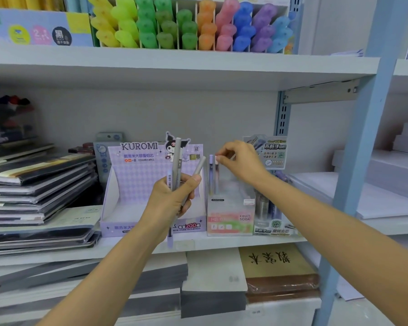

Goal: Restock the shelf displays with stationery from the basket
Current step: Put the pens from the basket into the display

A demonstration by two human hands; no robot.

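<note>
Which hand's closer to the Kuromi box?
Left. The left hand holds tubes in front of the Kuromi box; the right hand, beyond its right edge, pinches a tube in the Fruit Soda box.

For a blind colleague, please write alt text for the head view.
The right hand pinches the top of a tube standing in the Fruit Soda box on a shelf. The left hand grips several slim tubes before a Kuromi box.

One camera, worn on the person's head, looks forward and slightly down at the middle shelf (233, 242) from close by (the wide lens makes the blue post (358, 161) lean). Both forearms enter from the bottom edge, with the left hand (172, 196) and right hand (243, 161) near centre.
</note>
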